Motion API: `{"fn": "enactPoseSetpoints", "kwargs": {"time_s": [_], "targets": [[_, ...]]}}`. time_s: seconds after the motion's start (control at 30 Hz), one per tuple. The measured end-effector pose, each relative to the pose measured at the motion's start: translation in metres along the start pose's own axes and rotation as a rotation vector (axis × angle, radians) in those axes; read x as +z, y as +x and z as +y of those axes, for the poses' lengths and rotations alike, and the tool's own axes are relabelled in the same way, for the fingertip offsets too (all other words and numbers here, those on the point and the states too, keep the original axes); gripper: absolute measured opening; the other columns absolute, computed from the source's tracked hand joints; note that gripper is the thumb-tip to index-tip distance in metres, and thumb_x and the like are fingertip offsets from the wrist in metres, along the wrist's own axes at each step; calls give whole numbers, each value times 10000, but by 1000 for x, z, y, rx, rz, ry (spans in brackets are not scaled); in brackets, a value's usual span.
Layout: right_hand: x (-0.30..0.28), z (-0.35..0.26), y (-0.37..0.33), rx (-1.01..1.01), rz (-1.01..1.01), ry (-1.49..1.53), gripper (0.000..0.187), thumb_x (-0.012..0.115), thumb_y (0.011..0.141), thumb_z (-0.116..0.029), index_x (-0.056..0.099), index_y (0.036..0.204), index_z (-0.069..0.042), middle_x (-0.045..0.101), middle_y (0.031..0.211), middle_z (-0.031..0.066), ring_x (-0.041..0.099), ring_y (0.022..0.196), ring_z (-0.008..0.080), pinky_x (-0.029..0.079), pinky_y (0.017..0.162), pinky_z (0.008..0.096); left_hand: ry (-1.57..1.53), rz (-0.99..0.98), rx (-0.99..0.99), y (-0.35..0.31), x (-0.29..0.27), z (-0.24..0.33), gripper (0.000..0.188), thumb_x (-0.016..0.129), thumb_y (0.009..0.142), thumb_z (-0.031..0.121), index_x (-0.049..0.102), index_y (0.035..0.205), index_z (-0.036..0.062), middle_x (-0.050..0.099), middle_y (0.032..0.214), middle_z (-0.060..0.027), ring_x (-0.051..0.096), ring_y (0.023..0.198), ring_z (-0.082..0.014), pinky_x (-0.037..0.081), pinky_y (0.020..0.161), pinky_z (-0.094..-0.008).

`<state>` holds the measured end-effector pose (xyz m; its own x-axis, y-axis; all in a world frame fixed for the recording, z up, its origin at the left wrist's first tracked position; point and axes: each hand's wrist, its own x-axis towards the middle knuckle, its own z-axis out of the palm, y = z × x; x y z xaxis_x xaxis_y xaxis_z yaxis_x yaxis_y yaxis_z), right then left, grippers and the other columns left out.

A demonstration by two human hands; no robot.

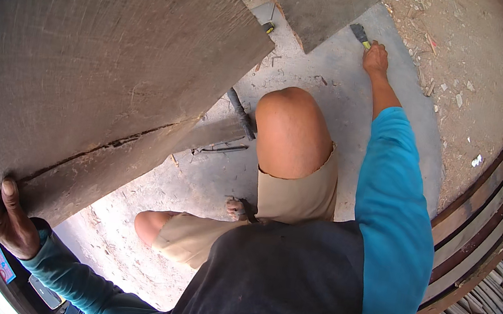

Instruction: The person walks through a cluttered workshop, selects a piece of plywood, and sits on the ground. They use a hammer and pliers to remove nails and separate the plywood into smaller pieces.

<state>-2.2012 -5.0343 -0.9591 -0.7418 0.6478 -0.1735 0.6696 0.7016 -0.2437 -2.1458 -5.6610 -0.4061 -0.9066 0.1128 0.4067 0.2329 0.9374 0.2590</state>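
A large weathered wooden board (105, 53) fills the upper left, with a long crack (118, 141) running along its lower part. My left hand (11, 219) grips the board's lower left corner, thumb on the face and fingers round the edge. Out at the upper right, my right hand (376, 59) is closed round a tool with a dark, flat head and a yellow-green handle (360, 35); its exact kind is too small to tell. The tool is low over the grey floor (340, 73), beside the corner of a second board (318, 6).
A dark bar-like handle (240, 114) and a thin dark tool (224, 148) lie near my bent knee. A small yellow-and-black object (268, 27) shows by the board's edge. Stacked planks (481, 215) line the right side. Wood chips litter the dirt ground (466, 91).
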Motion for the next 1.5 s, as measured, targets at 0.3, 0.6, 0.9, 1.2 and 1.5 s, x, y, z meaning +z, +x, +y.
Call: {"fn": "enactPoseSetpoints", "kwargs": {"time_s": [0.3, 0.6, 0.9, 1.2, 1.5], "targets": [[16, 64, -127, 50, 109, 49, 370, 708, 888, -232, 606, 1194, -53, 604, 1178, 192, 612, 1098, 378, 526, 905, 498, -368, -22, 268, 87, 117, 99, 308, 728, 957, 297, 736, 1093, 22, 699, 858, -43, 622, 826, -115, 460, 849, -266], [36, 158, -244, 111, 390, 95, 390, 643, 966, -199, 488, 1285, -35, 479, 1438, 144, 462, 1300, 349, 370, 1057, 508, -250, -112, 396, 187, 191, 182, 468, 703, 937, 476, 753, 1104, 41, 734, 961, -97, 653, 929, -175, 466, 883, -289], [41, 153, -246, 140, 434, 78, 306, 579, 1000, -200, 481, 1237, -34, 465, 1440, 129, 465, 1280, 352, 361, 1055, 504, -189, -172, 414, 251, 279, 299, 372, 684, 933, 379, 722, 1030, 22, 743, 902, -139, 703, 814, -291, 526, 764, -388], [36, 149, -246, 124, 452, 123, 311, 533, 1024, -261, 495, 1230, -30, 475, 1423, 126, 478, 1269, 362, 364, 1045, 504, -192, -192, 376, 288, 340, 364, 443, 609, 980, 414, 746, 1093, 9, 753, 973, -157, 710, 893, -269, 519, 872, -394], [38, 147, -238, 29, 480, 168, 339, 543, 1017, -259, 486, 1230, -1, 494, 1405, 146, 485, 1259, 384, 368, 1046, 506, 451, 58, 827, 363, 432, 350, 361, 545, 976, 288, 692, 1121, -7, 730, 1051, -224, 685, 1030, -398, 516, 931, -455]]}}
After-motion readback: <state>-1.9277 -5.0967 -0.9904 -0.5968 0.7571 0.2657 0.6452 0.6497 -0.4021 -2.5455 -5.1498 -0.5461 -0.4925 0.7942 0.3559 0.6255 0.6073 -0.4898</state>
